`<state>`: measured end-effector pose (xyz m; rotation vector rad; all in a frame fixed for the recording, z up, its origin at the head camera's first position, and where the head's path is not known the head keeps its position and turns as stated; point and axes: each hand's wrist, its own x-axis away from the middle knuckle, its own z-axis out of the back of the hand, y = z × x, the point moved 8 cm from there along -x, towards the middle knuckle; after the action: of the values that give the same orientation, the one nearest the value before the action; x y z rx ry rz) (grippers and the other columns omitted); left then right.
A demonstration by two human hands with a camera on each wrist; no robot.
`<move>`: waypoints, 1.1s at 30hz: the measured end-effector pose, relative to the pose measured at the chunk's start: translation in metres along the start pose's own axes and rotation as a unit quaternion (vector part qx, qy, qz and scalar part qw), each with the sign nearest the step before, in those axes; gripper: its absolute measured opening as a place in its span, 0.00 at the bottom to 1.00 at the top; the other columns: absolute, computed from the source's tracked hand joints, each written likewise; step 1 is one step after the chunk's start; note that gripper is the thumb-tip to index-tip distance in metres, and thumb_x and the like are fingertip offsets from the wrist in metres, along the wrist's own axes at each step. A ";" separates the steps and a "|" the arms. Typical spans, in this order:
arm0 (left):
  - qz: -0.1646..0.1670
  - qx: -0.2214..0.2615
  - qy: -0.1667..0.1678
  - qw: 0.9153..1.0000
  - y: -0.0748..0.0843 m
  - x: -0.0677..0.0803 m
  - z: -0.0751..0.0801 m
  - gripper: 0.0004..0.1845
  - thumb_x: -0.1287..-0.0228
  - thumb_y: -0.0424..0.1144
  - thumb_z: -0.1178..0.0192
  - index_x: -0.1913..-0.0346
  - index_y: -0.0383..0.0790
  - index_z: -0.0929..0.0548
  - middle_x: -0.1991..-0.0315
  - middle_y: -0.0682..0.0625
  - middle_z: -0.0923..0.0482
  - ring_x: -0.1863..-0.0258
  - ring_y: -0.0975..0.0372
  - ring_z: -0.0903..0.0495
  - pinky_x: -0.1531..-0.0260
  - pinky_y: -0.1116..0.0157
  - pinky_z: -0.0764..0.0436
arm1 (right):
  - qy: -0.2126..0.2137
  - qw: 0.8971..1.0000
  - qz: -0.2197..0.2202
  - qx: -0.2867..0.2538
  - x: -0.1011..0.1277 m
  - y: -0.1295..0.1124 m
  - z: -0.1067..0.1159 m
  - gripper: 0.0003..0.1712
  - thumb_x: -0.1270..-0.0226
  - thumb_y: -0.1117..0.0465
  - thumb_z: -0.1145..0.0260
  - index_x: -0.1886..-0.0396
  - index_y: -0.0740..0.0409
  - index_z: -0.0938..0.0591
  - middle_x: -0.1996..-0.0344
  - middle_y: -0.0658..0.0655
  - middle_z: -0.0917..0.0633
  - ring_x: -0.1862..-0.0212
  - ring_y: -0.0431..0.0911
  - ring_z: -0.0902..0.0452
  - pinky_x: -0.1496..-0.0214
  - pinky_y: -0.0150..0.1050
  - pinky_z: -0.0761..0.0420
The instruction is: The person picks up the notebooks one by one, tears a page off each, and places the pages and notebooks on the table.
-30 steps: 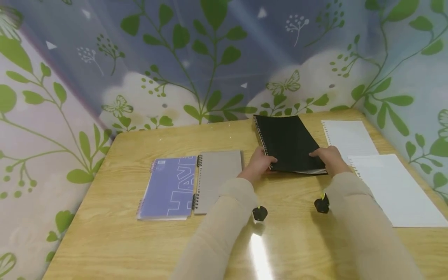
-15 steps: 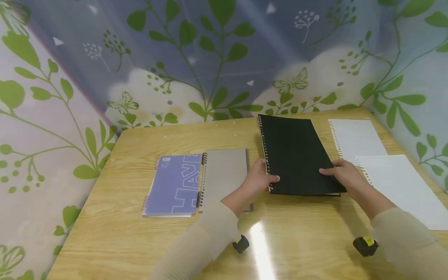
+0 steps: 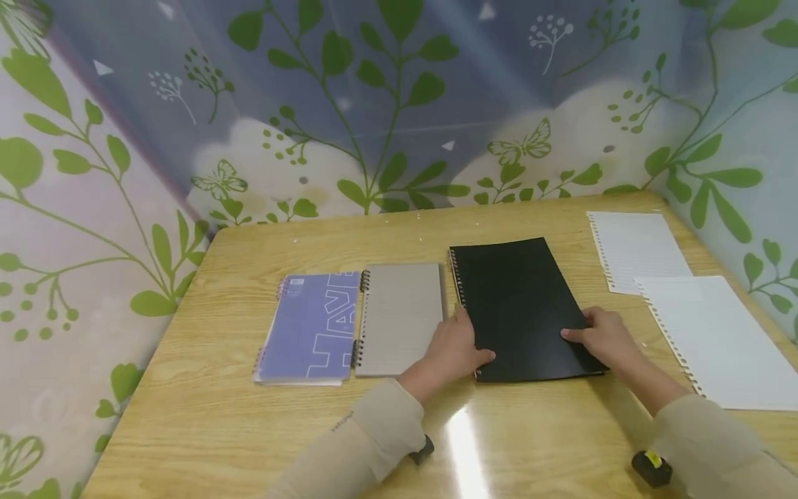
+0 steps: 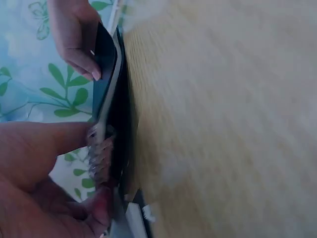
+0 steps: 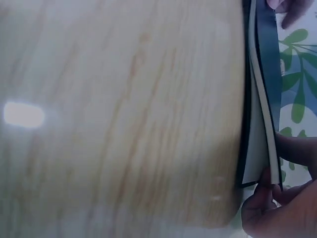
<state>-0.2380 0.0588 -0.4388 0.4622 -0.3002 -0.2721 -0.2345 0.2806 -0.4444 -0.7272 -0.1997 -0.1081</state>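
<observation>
A black spiral notebook [image 3: 517, 305] is held at its two sides by both hands, just right of a grey spiral notebook [image 3: 402, 319]. My left hand [image 3: 454, 350] grips its coil-bound left edge, thumb on the cover; in the left wrist view the thumb and fingers pinch the coil [image 4: 101, 153]. My right hand [image 3: 607, 339] holds the right edge, thumb on top. Seen from the right wrist, its fingers lie under the cover and pages, and the back cover hangs a little apart from the pages. Whether the notebook touches the table is hard to tell.
A purple spiral notebook [image 3: 308, 326] lies left of the grey one. Two loose white sheets with punched edges, a smaller lined sheet [image 3: 639, 249] and a larger sheet [image 3: 726, 339], lie at the right. A leaf-patterned wall covering [image 3: 399, 104] stands behind the wooden table [image 3: 249, 430].
Both hands have brought the black notebook from the back of the table toward the front. It now lies flatter, beside the grey notebook. The head view has shifted slightly.
</observation>
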 end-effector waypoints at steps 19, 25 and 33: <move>-0.016 -0.307 -0.048 0.951 0.003 -0.003 -0.001 0.39 0.40 0.67 0.54 0.33 0.45 0.37 0.29 0.50 0.48 0.32 0.57 0.48 0.35 0.59 0.44 | -0.002 0.995 0.034 0.090 -0.001 -0.010 -0.008 0.41 0.39 0.51 0.38 0.39 0.79 0.39 0.51 0.79 0.31 0.48 0.69 0.35 0.51 0.61 0.30; -0.016 -0.264 -0.043 0.963 -0.005 -0.006 0.003 0.39 0.41 0.66 0.50 0.33 0.45 0.37 0.29 0.49 0.48 0.31 0.55 0.49 0.35 0.55 0.45 | 0.005 0.996 0.060 0.066 -0.001 -0.016 -0.006 0.37 0.39 0.57 0.38 0.40 0.81 0.39 0.53 0.79 0.30 0.51 0.67 0.31 0.53 0.58 0.27; -0.087 -0.049 -0.050 0.994 0.003 -0.004 0.027 0.35 0.35 0.61 0.55 0.32 0.43 0.39 0.30 0.47 0.43 0.31 0.54 0.45 0.34 0.53 0.43 | 0.008 0.996 0.045 -0.082 0.007 -0.049 0.023 0.35 0.31 0.55 0.48 0.34 0.74 0.44 0.41 0.75 0.35 0.41 0.66 0.36 0.47 0.55 0.29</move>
<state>-0.2504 0.0518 -0.4153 0.3793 -0.3432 -0.4781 -0.2394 0.2591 -0.3947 -0.8976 -0.1433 -0.0436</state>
